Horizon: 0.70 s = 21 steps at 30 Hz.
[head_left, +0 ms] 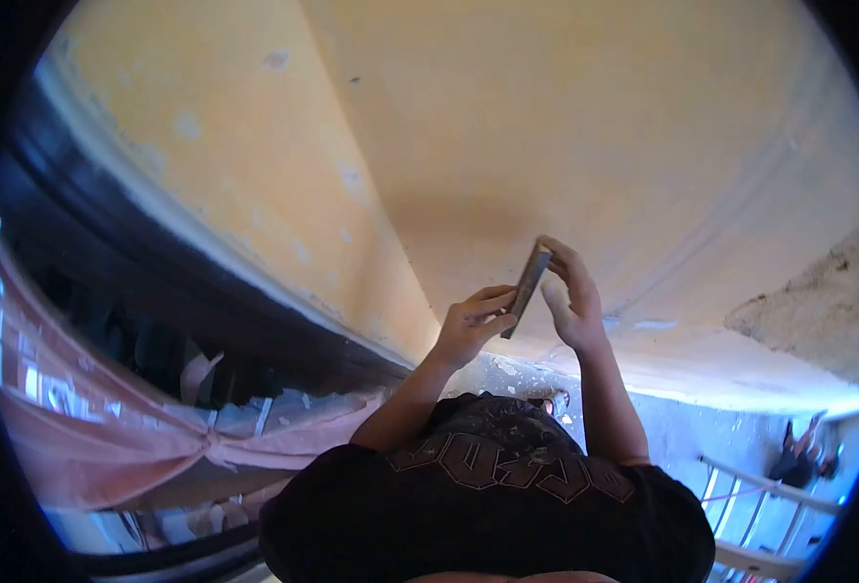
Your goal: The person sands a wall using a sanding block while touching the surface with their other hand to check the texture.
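Observation:
A narrow, dark, flat block (526,293) is held at a slant in front of the yellowish wall. My left hand (475,325) grips its lower end, with the thumb and fingers on either side. At its upper end, the fingers of my right hand (571,291) curl over the edge, the thumb resting lower and a little apart from the block. What the block is made of cannot be made out.
A yellowish wall (565,117) with a corner line fills the upper view. Pink cloth (284,442) hangs by a dark opening at left. At lower right are a metal ladder (764,559) and another person (796,464). Bare plaster (818,311) shows at right.

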Motion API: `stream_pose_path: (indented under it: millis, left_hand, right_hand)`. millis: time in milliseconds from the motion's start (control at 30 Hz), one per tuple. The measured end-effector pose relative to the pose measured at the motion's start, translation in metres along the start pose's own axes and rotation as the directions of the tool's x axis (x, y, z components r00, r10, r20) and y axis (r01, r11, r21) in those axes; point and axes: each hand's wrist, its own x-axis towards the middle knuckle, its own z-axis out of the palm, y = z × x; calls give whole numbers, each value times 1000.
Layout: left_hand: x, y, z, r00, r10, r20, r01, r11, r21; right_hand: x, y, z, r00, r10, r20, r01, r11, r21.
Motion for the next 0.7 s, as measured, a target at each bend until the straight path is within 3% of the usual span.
stream_pose_path:
  millis: [33, 100, 167, 233, 267, 333, 367, 400, 433, 533, 600, 667, 700]
  left_hand:
    - [-1, 3, 1, 999, 11, -33, -11, 1000, 3]
    - [-3, 11, 6, 999, -53, 1, 53, 992, -112]
    - [-3, 4, 7, 999, -36, -5, 34, 988, -151]
    - [-1, 3, 12, 999, -7, 46, 14, 988, -156]
    - [-1, 2, 13, 998, -11, 63, 22, 987, -162]
    - [-5, -3, 13, 994, -108, 23, 108, 994, 10]
    - [-5, -10, 12, 991, -115, 74, 115, 993, 4]
    - [-5, -18, 11, 998, -46, 36, 42, 994, 99]
    - [-4, -22, 10, 999, 31, 7, -32, 981, 194]
    - [6, -14, 2, 993, 92, -79, -75, 976, 204]
    - [18, -1, -13, 951, 275, -142, -186, 874, 449]
    - [38, 14, -33, 844, 526, -108, -311, 643, 700]
    - [49, 23, -38, 839, 534, -105, -314, 633, 708]
  right_hand:
    - [-2, 0, 7, 999, -10, 30, 10, 1000, 13]
    - [-14, -1, 20, 989, 127, -69, -108, 966, 235]
    - [-27, 5, 31, 985, 173, -14, -161, 941, 298]
    - [-32, 3, 40, 957, 289, 33, -277, 871, 405]
    - [-36, -3, 38, 906, 419, 59, -385, 761, 522]
    - [-40, -1, 35, 892, 450, 43, -403, 749, 526]
    - [-41, 3, 32, 880, 473, 42, -420, 734, 534]
    - [-45, 17, 34, 917, 396, -52, -320, 807, 496]
    - [-47, 25, 38, 903, 400, -156, -258, 795, 549]
    - [-52, 28, 23, 833, 498, -240, -234, 711, 663]
    - [-56, 17, 9, 704, 653, -278, -372, 674, 638]
    - [-66, 26, -3, 676, 663, -321, -366, 681, 634]
    - [-72, 30, -10, 653, 675, -345, -377, 684, 625]
